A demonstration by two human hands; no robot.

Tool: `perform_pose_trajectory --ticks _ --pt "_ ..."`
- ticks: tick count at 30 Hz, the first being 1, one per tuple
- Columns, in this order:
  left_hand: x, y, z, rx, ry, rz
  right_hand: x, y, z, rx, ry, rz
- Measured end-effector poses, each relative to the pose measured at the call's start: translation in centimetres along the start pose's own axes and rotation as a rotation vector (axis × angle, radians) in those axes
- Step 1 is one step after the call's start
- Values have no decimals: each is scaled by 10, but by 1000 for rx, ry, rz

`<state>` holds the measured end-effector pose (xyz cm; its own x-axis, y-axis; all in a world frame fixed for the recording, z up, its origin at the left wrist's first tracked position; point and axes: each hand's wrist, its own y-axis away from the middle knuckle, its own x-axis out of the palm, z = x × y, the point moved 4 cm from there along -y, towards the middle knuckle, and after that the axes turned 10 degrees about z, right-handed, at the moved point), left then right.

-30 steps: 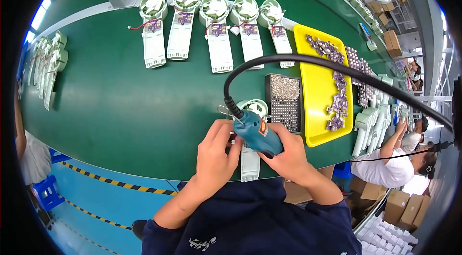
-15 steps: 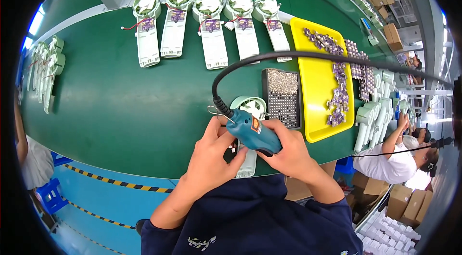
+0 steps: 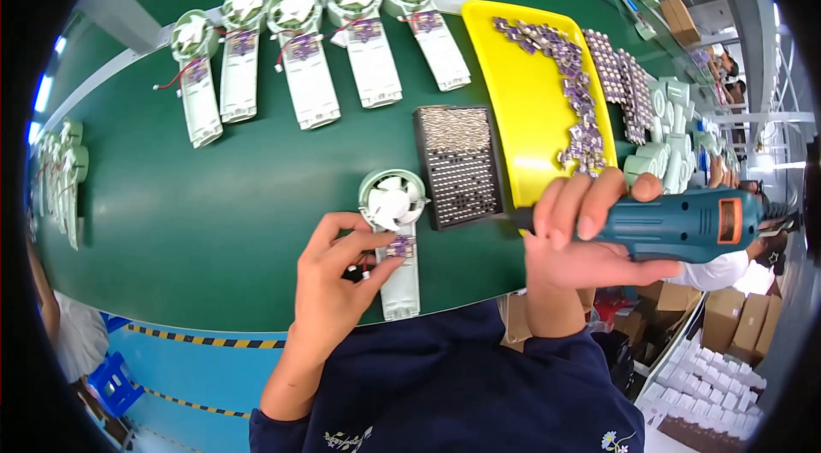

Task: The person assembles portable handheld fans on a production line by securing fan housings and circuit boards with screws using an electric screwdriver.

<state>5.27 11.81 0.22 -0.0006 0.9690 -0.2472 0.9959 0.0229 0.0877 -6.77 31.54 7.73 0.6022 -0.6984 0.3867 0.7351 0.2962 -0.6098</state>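
In my right hand (image 3: pixel 573 231) lies a teal electric screwdriver (image 3: pixel 684 226), turned sideways, its dark nose pointing left at the lower right corner of a black screw tray (image 3: pixel 462 179). The tray holds small screws standing in rows, with a loose heap at its far end. My left hand (image 3: pixel 338 273) pinches a small purple circuit board (image 3: pixel 399 247) between thumb and fingers, against the handle of a pale green handheld fan half (image 3: pixel 399 291). White blades (image 3: pixel 392 203) show in the fan's round head. Dark and red wires with a white plug hang by my left fingers.
A yellow tray (image 3: pixel 530 128) with purple circuit boards stands right of the screw tray. Several fan halves (image 3: pixel 308 85) lie in a row at the back; more stand at the far left. Pale green housings (image 3: pixel 663 154) and a co-worker are to the right.
My right hand has swung the screwdriver from upright over the fan half to sideways beside the screw tray. My left hand stays at the fan half, whose circuit board now shows.
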Motion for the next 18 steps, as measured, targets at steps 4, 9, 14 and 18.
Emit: perform_pose_trajectory --ticks 4,9,14,18 --pt "2 -1 1 -20 23 -66 -7 7 -14 -134 90 127" --pt "4 -2 0 -43 15 -62 -9 13 -26 -52 92 87" --pt "4 -1 2 -79 30 -26 -8 15 -33 -54 35 88" --pt "4 -1 1 -82 7 -21 -10 17 -36 -46 24 98"
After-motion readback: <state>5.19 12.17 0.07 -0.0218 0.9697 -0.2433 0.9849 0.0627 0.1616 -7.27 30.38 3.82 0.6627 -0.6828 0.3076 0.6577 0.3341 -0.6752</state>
